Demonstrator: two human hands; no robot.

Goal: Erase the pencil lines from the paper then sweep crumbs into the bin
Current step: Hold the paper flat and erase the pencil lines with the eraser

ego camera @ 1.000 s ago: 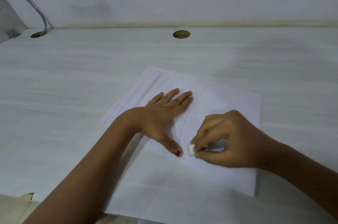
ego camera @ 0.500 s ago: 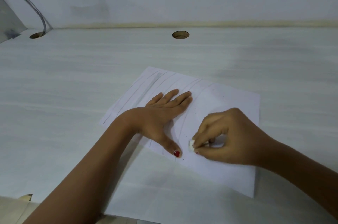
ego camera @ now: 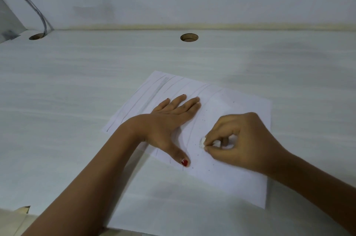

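A white sheet of paper (ego camera: 248,104) lies on the white desk (ego camera: 77,91), with several long pencil lines across its left half. My left hand (ego camera: 169,120) lies flat on the sheet, fingers straight and thumb spread, pressing it down. To its right, my right hand (ego camera: 238,139) pinches a small white eraser (ego camera: 202,142) whose tip touches the paper near a pencil line. Small dark eraser crumbs (ego camera: 204,120) are scattered on the sheet between and below the two hands. No bin is in view.
Two round cable holes, one at the back middle (ego camera: 189,37) and one at the back left (ego camera: 36,36), open in the desk. A grey cable (ego camera: 36,12) runs into the left one. The wall stands right behind. The desk's near edge shows at bottom left.
My right hand has slid the eraser up the sheet, away from me and a little away from my left thumb. The left hand has stayed flat in place.
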